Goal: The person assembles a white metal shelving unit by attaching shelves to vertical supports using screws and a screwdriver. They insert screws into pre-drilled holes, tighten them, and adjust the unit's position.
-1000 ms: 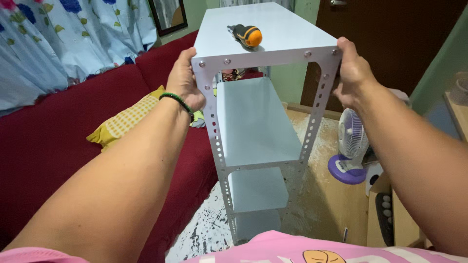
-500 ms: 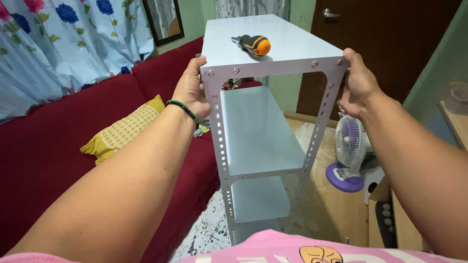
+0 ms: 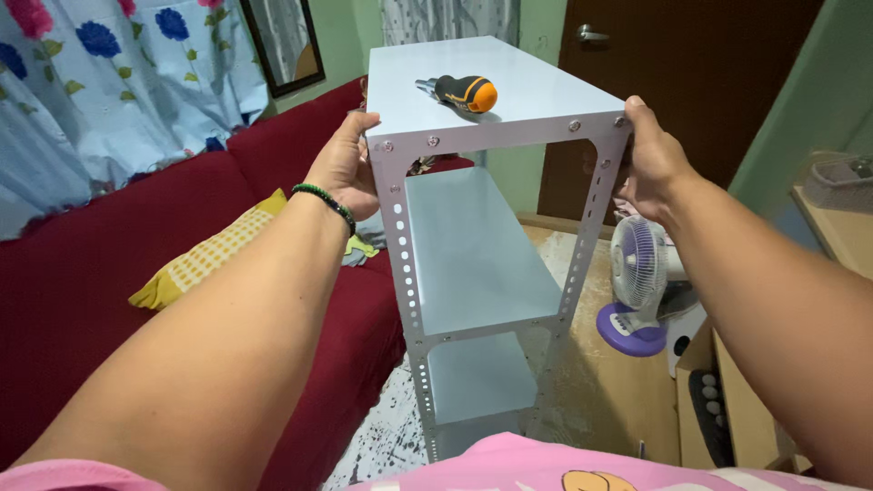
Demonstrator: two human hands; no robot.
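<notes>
A pale blue-grey metal shelf rack (image 3: 473,264) with perforated corner posts stands upright in front of me. My left hand (image 3: 344,168) grips its near left post just under the top shelf; a green bead bracelet is on that wrist. My right hand (image 3: 647,162) grips the near right top corner. On the top shelf lies a screwdriver (image 3: 464,92) with a black and orange handle, near the front edge and between my hands.
A red sofa (image 3: 109,264) with a yellow cushion (image 3: 205,259) runs along the left. A small purple and white fan (image 3: 637,282) stands on the floor at the right, beside cardboard boxes (image 3: 727,400). A dark brown door (image 3: 691,82) is behind the rack.
The view has shifted a little; the rack and both hands sit slightly further left in the picture. Both hands keep their grip on the rack, and the screwdriver stays on top.
</notes>
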